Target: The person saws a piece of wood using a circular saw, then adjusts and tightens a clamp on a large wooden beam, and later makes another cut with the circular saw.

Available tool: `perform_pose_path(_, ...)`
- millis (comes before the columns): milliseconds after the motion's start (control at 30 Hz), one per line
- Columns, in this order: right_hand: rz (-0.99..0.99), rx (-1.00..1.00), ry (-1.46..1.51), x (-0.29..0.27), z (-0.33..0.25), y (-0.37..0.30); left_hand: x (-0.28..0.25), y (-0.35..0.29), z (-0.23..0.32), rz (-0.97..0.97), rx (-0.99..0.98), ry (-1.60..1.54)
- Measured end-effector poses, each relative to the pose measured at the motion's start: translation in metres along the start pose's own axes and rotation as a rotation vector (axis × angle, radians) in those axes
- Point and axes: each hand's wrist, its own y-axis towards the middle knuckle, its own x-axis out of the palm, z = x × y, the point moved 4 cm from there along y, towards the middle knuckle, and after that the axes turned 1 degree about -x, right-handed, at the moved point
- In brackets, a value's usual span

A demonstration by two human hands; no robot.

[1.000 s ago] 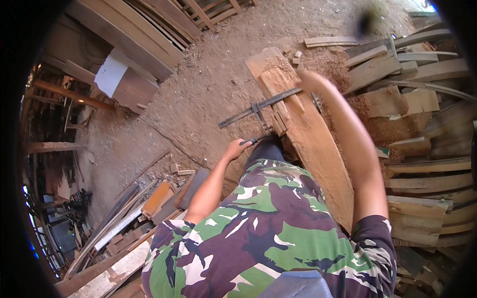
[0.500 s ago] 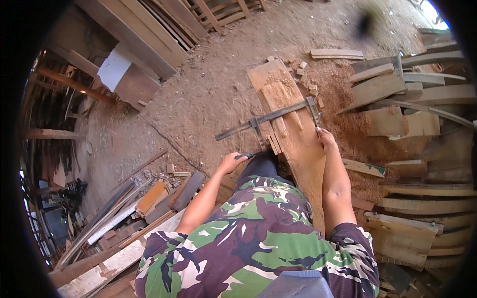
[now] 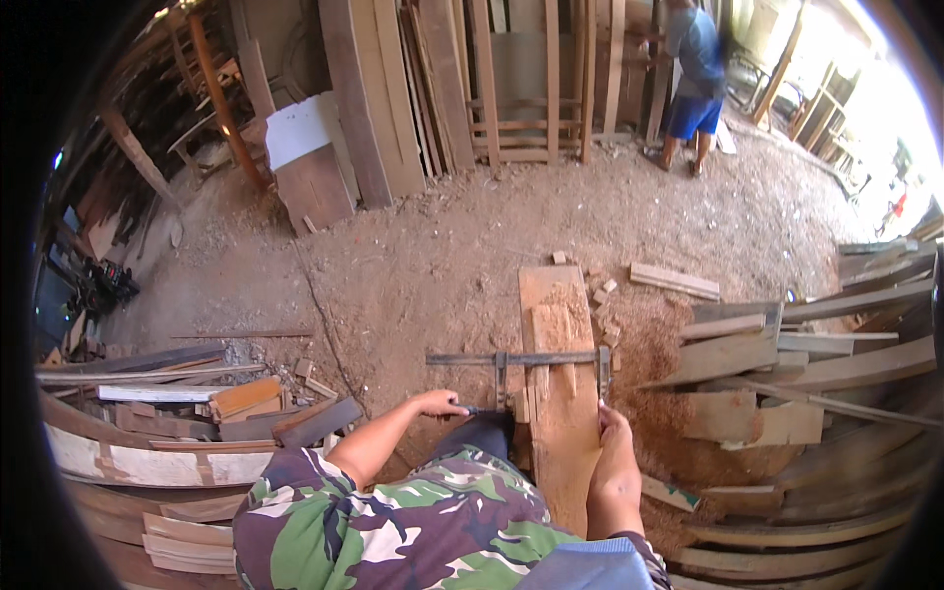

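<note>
In the head view, the left hand (image 3: 434, 403) has its fingers wrapped around the dark handle (image 3: 476, 409) of a bar clamp (image 3: 523, 358) spanning a wooden plank (image 3: 563, 447). The right hand (image 3: 615, 431) is at the clamp's right arm; its grip I cannot tell.

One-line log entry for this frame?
left hand: gripping dark handle | right hand: at right end of bar clamp | clamp: across plank | background: co-worker
</note>
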Motion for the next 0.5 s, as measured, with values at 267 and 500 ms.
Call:
perform_pose_path(267,0.046,-0.070,0.019,-0.005,0.001,0.010,0.000,0.021,-0.017,-0.209,-0.103,0.027)
perform_pose_path(500,0.105,-0.097,0.064,-0.010,0.011,0.027,0.042,-0.025,-0.003,0.663,0.360,0.516)
